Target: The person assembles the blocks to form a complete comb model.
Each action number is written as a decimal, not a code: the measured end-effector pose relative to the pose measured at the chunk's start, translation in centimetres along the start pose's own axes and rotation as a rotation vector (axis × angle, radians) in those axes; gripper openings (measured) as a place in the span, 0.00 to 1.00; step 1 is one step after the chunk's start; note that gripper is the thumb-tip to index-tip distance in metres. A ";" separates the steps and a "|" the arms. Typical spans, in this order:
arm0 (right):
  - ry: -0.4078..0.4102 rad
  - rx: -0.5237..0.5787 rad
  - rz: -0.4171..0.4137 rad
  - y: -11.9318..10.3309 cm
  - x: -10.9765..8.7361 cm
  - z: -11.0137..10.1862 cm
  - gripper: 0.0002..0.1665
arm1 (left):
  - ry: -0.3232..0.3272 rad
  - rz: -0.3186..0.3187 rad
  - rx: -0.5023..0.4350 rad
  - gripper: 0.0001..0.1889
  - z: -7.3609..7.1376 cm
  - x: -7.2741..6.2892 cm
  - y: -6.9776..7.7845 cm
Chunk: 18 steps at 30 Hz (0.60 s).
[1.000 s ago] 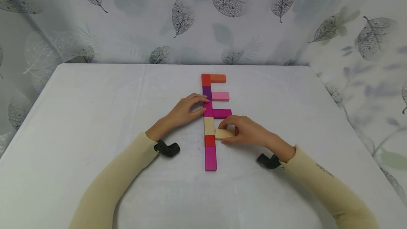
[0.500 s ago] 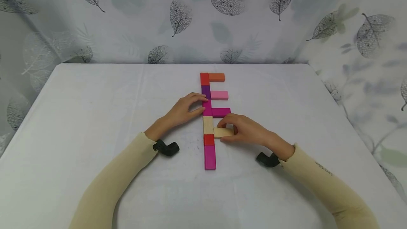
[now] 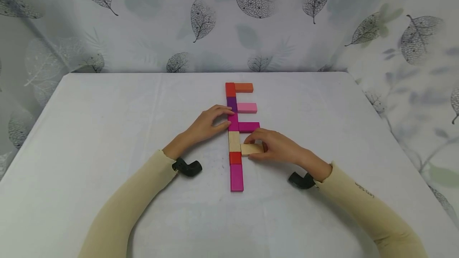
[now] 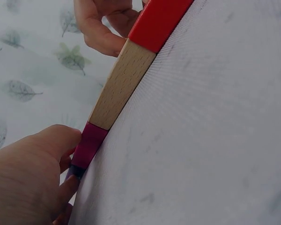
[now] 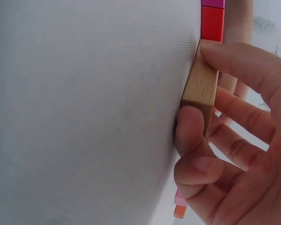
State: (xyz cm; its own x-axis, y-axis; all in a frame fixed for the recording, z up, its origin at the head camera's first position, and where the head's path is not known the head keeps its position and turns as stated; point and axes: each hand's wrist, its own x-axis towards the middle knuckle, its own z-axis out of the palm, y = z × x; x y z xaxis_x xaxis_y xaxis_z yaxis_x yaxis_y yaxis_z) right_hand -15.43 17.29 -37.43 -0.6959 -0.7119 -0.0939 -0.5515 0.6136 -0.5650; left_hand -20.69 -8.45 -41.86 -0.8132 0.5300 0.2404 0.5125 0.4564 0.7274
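A straight column of coloured blocks lies on the white table. My left hand (image 3: pixel 206 124) rests at its left side, fingertips on the purple block (image 3: pixel 231 101) and thumb against the magenta block (image 3: pixel 233 123). Its fingers look relaxed, bent only slightly. Across the column, my right hand (image 3: pixel 281 146) pinches a plain wooden block (image 3: pixel 252 149), thumb on the near side and fingers at the far side and outer end. That block (image 5: pixel 199 84) lies crosswise on the table, its inner end at the column, beside another plain wooden block (image 3: pixel 234 141) and a red block (image 3: pixel 235 157).
Orange (image 3: pixel 244 87), pink (image 3: pixel 247 108) and magenta (image 3: pixel 249 127) crosswise blocks stick out rightward from the column. A red block (image 3: pixel 230 89) tops the column, and a long magenta block (image 3: pixel 236 177) forms its near end. A leaf-patterned cloth (image 3: pixel 143 19) hangs behind the table.
The head view has shifted slightly. Over the last second, the right hand's wooden block has edged a little left, closer against the column. The left hand stays put.
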 end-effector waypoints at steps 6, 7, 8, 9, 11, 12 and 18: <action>-0.005 0.010 0.013 -0.1 0.1 0.0 0.22 | -0.014 -0.005 -0.010 0.19 -0.2 0.0 0.0; -0.006 0.013 0.013 0.0 0.1 0.0 0.22 | -0.014 -0.005 -0.010 0.19 -0.2 0.0 0.0; -0.007 0.016 0.012 0.0 0.1 0.0 0.22 | -0.013 -0.005 -0.009 0.19 -0.2 -0.1 0.1; -0.007 0.019 0.011 0.0 0.1 0.1 0.22 | -0.013 -0.005 -0.008 0.19 -0.2 -0.1 0.1; -0.008 0.024 0.008 0.0 0.1 0.1 0.22 | -0.011 -0.002 -0.009 0.19 -0.2 -0.1 0.1; -0.007 0.024 0.005 0.1 0.1 0.0 0.22 | -0.010 0.001 -0.009 0.19 -0.2 -0.1 0.1; -0.006 0.024 0.009 0.0 0.1 0.0 0.23 | -0.005 0.015 -0.009 0.19 -0.1 0.0 0.0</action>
State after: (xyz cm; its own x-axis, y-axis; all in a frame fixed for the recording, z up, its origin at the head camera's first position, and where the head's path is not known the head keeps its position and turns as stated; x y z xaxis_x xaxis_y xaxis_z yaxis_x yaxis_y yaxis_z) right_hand -15.49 17.26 -37.49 -0.6980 -0.7085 -0.1040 -0.5341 0.6119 -0.5834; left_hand -20.71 -8.55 -41.80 -0.8039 0.5406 0.2479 0.5220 0.4417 0.7297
